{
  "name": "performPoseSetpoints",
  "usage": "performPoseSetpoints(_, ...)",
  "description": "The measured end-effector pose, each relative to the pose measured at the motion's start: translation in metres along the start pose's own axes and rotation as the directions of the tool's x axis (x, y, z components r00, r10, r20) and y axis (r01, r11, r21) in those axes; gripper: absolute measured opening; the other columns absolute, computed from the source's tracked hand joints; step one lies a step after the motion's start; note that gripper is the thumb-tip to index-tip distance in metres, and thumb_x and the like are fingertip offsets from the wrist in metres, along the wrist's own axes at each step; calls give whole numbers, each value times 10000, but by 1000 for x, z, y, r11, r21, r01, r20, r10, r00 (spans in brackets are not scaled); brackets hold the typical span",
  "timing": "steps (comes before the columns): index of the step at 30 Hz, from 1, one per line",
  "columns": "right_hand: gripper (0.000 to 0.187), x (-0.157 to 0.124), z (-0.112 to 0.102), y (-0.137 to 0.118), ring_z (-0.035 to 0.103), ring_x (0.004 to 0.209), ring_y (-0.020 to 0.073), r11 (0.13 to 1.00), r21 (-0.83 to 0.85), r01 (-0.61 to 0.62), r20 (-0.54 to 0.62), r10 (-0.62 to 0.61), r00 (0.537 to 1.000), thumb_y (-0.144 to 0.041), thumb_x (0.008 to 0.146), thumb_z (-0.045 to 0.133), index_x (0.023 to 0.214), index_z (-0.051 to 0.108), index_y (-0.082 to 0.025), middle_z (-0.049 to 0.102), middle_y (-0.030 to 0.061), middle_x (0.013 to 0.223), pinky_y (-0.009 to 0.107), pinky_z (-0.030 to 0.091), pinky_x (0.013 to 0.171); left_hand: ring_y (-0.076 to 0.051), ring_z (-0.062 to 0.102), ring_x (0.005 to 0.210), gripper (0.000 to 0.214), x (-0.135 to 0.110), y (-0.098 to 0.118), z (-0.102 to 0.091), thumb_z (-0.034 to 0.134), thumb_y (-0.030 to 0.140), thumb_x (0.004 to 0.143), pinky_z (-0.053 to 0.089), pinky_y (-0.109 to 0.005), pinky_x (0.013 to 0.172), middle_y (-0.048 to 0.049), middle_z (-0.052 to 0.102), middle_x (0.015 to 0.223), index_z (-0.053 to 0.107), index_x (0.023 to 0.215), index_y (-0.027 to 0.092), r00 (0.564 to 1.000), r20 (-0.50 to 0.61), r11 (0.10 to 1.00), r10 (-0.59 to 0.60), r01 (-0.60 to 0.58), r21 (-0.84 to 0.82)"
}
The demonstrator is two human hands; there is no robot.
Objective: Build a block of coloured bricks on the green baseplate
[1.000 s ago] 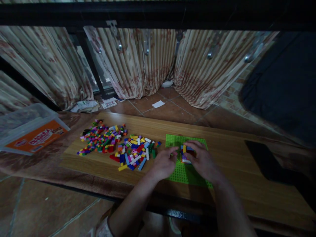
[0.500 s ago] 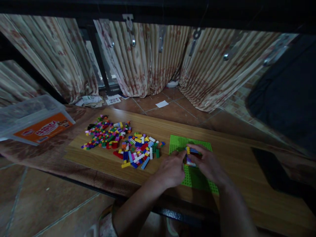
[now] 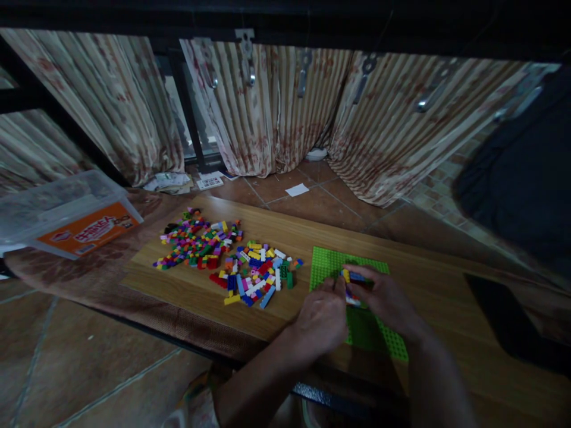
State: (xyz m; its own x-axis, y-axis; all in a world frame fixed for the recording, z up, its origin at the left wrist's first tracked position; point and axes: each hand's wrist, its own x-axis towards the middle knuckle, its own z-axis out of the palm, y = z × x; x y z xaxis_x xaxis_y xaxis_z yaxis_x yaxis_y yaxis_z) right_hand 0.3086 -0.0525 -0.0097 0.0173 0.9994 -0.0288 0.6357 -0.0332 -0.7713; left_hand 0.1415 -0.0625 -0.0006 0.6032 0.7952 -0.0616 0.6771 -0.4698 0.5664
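Note:
A bright green studded baseplate lies on the wooden board, partly covered by my hands. On it stands a small structure of toy bricks, with yellow, blue and white pieces showing. My right hand curves around the structure from the right, its thumb and fingers closed on it. From the left, my left hand presses against the structure with its fingers bent in. Whatever sits between those left fingertips is hidden. Left of the baseplate spreads a pile of larger loose bricks.
Small colourful bricks are heaped further left on the wooden board. A clear plastic box with an orange label stands at the far left. At the right lies a dark flat object. Curtains hang behind, with a paper on the floor.
The view has shifted slightly, moving everything a little to the right in the picture. My left fingers have curled in more at the structure; my right hand stays around it.

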Motion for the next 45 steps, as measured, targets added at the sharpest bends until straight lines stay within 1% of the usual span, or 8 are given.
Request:
performPoseSetpoints(4, 349, 1, -3, -3, 677, 938, 232, 1000, -21, 4, 14, -4, 1000, -345, 763, 623, 1086, 701, -240, 708, 61, 1081, 394, 524, 873, -284, 575, 1103, 656, 0, 1, 2, 481, 137, 751, 483, -384, 969, -217, 568, 1246, 362, 1384, 13, 1000, 5, 1000, -1, 1, -5)
performPoseSetpoints(7, 368, 1, -3, -3, 673, 961, 242, 1000, 7, -13, 14, 13, 1000, -376, 752, 631, 1085, 701, -235, 702, 68, 1106, 407, 519, 889, -285, 586, 1080, 624, 0, 3, 2, 456, 142, 773, 490, -394, 958, -207, 583, 1223, 380, 1379, 17, 999, -14, 998, -52, 51, -43)
performPoseSetpoints(12, 407, -1, -2, 0, 658, 1027, 262, 998, 63, -31, -34, 33, 999, -416, 730, 648, 1084, 698, -221, 704, 81, 1125, 435, 498, 938, -292, 582, 1080, 696, -1, 5, 2, 467, 147, 766, 491, -407, 949, -213, 563, 1242, 306, 1432, 24, 997, -13, 994, -77, 76, -81)
performPoseSetpoints(22, 414, -2, -4, -6, 677, 968, 264, 997, 44, -59, 3, 59, 998, -433, 710, 665, 1065, 704, -225, 714, 82, 1078, 419, 532, 879, -302, 574, 1076, 677, -3, 5, 2, 489, 167, 758, 492, -406, 938, -211, 565, 1225, 344, 1403, 19, 998, -10, 994, -63, 61, -96)
performPoseSetpoints(28, 423, 0, -5, -7, 693, 884, 258, 998, 11, -55, 12, 55, 998, -444, 713, 653, 1069, 705, -221, 727, 81, 1022, 409, 549, 815, -304, 574, 1078, 712, -4, 7, 2, 496, 148, 750, 496, -402, 925, -217, 554, 1234, 299, 1420, 8, 998, 8, 996, -63, 64, -66)
performPoseSetpoints(32, 390, 4, -7, -7, 696, 811, 248, 998, -43, -55, 39, 57, 998, -419, 721, 646, 1050, 716, -220, 742, 70, 946, 390, 560, 751, -312, 586, 1046, 742, -3, 8, 2, 537, 143, 709, 508, -408, 907, -213, 556, 1216, 320, 1403, -1, 998, 26, 995, -62, 63, -75)
performPoseSetpoints(38, 359, 9, -10, -9, 695, 794, 245, 994, -96, -42, 79, 50, 996, -357, 713, 621, 1028, 725, -219, 740, 51, 876, 366, 564, 702, -291, 594, 1023, 693, -2, 9, 0, 515, 124, 714, 510, -396, 911, -215, 543, 1227, 355, 1378, 8, 997, 23, 994, -76, 77, -83)
performPoseSetpoints(45, 315, 9, -8, -10, 685, 870, 258, 992, -125, 20, 47, -14, 999, -315, 711, 620, 997, 732, -245, 728, 65, 979, 420, 535, 827, -266, 598, 1003, 634, 0, 6, 5, 517, 127, 727, 507, -371, 909, -182, 549, 1217, 399, 1348, 73, 993, 5, 980, -121, 120, -160)
